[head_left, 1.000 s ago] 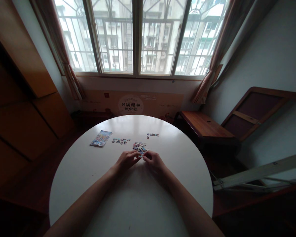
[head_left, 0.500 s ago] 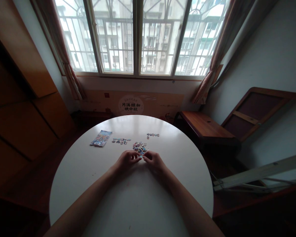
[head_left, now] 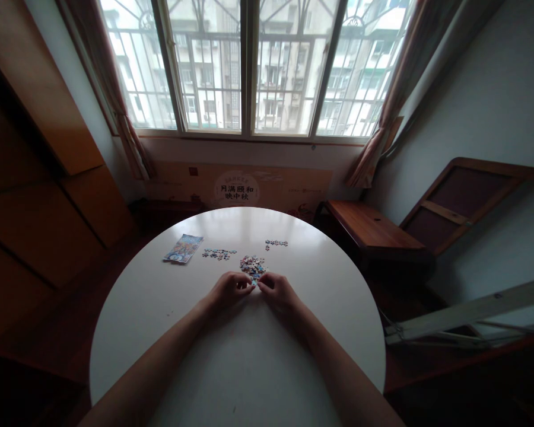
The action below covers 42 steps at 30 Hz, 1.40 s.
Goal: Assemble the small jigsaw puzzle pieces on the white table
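Note:
My left hand (head_left: 232, 284) and my right hand (head_left: 276, 287) meet fingertip to fingertip over the white round table (head_left: 142, 320). Between their pinched fingers is a small bluish jigsaw piece (head_left: 254, 283), partly covered by the fingertips. Just beyond them lies a heap of loose jigsaw pieces (head_left: 251, 265) in mixed colours. Left of the heap are rows of jigsaw pieces (head_left: 219, 254), and a shorter L-shaped strip of pieces (head_left: 276, 243) lies farther back on the right. A colourful picture sheet (head_left: 184, 248) rests at the table's left.
A low wooden bench (head_left: 369, 224) stands beyond the table's right edge. Behind the table, a printed banner board (head_left: 271, 181) leans under the barred window. Wooden cabinets (head_left: 18, 231) line the left, and a pale folded frame (head_left: 463, 311) is at right.
Both hands stay in nearly the same place, with only slight finger movement around the small piece. The heap, rows and picture sheet look unmoved.

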Tool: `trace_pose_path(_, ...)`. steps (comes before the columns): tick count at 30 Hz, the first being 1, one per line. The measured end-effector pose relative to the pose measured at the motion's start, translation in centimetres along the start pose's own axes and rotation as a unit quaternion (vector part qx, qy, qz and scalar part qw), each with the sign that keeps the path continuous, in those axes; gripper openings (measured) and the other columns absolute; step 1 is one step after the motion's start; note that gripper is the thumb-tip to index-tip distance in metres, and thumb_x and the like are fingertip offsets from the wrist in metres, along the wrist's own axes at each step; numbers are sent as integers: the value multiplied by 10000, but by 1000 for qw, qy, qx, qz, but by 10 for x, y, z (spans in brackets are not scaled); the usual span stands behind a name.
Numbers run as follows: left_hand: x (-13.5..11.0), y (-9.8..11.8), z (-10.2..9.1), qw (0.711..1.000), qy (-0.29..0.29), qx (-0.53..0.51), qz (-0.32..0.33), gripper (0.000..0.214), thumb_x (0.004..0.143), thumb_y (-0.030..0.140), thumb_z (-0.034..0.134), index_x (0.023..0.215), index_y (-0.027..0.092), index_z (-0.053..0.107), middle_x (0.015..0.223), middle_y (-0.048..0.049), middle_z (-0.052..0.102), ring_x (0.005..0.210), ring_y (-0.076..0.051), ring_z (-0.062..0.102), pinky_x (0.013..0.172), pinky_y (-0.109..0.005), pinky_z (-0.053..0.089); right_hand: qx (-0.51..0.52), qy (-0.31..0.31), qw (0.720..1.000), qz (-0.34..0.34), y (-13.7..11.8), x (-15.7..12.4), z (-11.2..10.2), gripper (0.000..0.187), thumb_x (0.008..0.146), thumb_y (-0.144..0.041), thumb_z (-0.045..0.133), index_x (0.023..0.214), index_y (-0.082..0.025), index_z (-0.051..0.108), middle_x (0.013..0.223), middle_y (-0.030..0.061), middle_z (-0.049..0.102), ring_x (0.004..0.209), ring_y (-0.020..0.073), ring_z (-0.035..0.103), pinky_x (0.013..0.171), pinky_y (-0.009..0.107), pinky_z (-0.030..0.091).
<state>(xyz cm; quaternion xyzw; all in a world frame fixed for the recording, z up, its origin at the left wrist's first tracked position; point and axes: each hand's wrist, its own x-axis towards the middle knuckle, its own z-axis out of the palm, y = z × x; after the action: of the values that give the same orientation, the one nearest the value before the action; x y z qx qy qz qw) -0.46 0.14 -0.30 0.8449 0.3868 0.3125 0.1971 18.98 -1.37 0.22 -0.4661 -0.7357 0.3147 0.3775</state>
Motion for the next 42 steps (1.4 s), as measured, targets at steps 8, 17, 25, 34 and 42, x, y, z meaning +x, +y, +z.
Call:
trace_pose_path(8, 0, 0, -1, 1000, 5, 6, 6, 189, 801, 283, 586, 775, 132, 697, 593, 0, 611, 534, -79, 492, 540, -170, 365, -4, -9, 1000, -2, -4, 0, 0, 161, 761, -245, 574, 760, -115, 668, 669, 27, 635, 627, 129, 550, 589, 218, 404)
trace_pose_path(17, -2, 4, -4, 1000, 6, 8, 1, 146, 776, 227, 587, 801, 138, 700, 605, -2, 606, 549, -83, 500, 544, -172, 365, 4, -10, 1000, 9, -4, 0, 0, 146, 765, -245, 574, 760, -123, 654, 682, 24, 631, 644, 134, 547, 597, 223, 409)
trace_pose_path(25, -1, 7, -5, 1000, 2, 18, -3, 125, 748, 187, 583, 779, 138, 693, 575, 14, 568, 529, -75, 470, 537, -168, 353, -4, -6, 1000, 3, 2, 0, 2, 137, 763, -251, 582, 739, -128, 639, 657, 12, 615, 611, 120, 525, 583, 216, 396)
trace_pose_path(34, -1, 10, -6, 1000, -3, 20, -5, 133, 749, 188, 582, 788, 144, 701, 585, 9, 573, 540, -82, 474, 538, -170, 358, -7, -10, 1000, 0, 2, 0, 2, 146, 767, -259, 583, 747, -126, 640, 670, 17, 623, 620, 123, 528, 589, 219, 400)
trace_pose_path(42, 0, 9, -7, 1000, 4, 21, -1, 180, 769, 182, 562, 849, 157, 722, 627, -13, 620, 559, -95, 500, 563, -182, 380, -6, -11, 1000, 2, 2, 0, 2, 150, 768, -266, 582, 746, -128, 637, 667, 15, 619, 627, 130, 533, 589, 224, 401)
